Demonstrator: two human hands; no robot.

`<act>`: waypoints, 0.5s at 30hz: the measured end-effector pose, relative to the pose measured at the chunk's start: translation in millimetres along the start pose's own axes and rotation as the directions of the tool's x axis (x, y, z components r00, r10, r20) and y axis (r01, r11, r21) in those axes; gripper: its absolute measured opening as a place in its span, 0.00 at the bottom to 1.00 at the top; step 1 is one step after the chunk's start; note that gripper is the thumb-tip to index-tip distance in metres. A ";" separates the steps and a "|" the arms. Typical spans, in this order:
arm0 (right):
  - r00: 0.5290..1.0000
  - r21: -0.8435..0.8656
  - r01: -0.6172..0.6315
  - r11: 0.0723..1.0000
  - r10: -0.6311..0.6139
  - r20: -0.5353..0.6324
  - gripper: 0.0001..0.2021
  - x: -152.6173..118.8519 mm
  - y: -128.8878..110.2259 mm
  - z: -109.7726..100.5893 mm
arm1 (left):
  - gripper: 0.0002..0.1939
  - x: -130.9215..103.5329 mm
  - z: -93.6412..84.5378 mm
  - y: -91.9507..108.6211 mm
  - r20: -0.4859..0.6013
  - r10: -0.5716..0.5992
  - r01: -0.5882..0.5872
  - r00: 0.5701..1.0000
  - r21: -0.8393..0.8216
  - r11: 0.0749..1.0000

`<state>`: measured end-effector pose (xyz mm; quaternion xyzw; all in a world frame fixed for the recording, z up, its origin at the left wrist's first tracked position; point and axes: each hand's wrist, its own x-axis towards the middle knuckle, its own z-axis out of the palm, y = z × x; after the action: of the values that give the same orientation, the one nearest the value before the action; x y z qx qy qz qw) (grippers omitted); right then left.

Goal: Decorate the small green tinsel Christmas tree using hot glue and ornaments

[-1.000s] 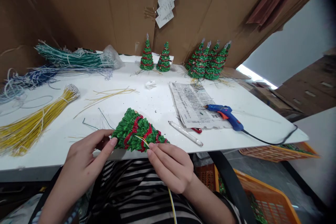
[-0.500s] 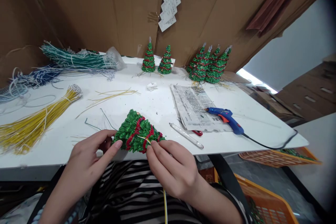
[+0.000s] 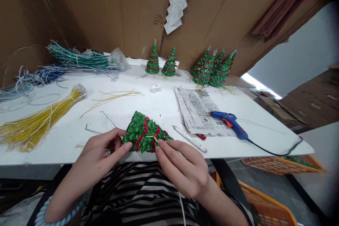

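A small green tree with red garland (image 3: 145,132) lies on its side at the table's front edge, its tip to the right. My left hand (image 3: 106,152) grips its wide base, thumb in front and fingers behind. Near the tip, my right hand (image 3: 180,166) pinches a thin yellow-and-white wire (image 3: 151,136) against the tree's front. The wire's far end hangs below my right hand over the striped clothing. What the fingers behind the tree touch is hidden.
Newspaper (image 3: 198,113), a blue glue gun (image 3: 230,120) and a white stick (image 3: 189,139) lie to the right. Finished-looking trees (image 3: 209,69) stand behind. Yellow wires (image 3: 45,122) and a green wire bundle (image 3: 82,60) lie left. An orange crate (image 3: 272,201) is below.
The view has shifted slightly. Both hands and the tree have moved a little to the right, and the hanging wire has swung rightward. The grips look unchanged.
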<state>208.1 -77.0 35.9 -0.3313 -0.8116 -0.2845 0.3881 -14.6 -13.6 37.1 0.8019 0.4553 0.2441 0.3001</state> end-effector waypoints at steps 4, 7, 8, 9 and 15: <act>0.999 -0.004 0.008 1.000 -0.008 -0.036 0.04 -3.9 0.9 2.6 | 0.18 2.1 -2.9 0.3 0.033 -0.035 0.036 0.999 -0.018 0.999; 0.996 -0.005 0.044 0.999 -0.044 -0.072 0.04 -2.4 0.1 5.0 | 0.19 5.5 -4.5 0.7 0.050 -0.048 0.048 0.998 -0.012 0.999; 0.995 0.004 0.050 0.999 -0.050 -0.081 0.04 -1.6 -0.1 5.5 | 0.20 6.8 -4.8 1.0 0.061 -0.052 0.052 0.997 -0.009 0.999; 0.995 0.019 0.055 0.998 -0.053 -0.088 0.04 -1.0 -0.2 5.8 | 0.20 8.1 -5.1 1.5 0.071 -0.057 0.058 0.996 -0.007 0.998; 0.997 0.160 -0.001 0.987 0.014 -0.082 0.06 -4.4 4.2 7.3 | 0.22 12.3 -5.5 3.5 0.105 -0.076 0.076 0.992 0.004 0.997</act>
<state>210.1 -70.5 29.3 -0.2902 -0.8138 -0.2306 0.4476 -10.5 -2.8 44.9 0.7957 0.4691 0.1901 0.3327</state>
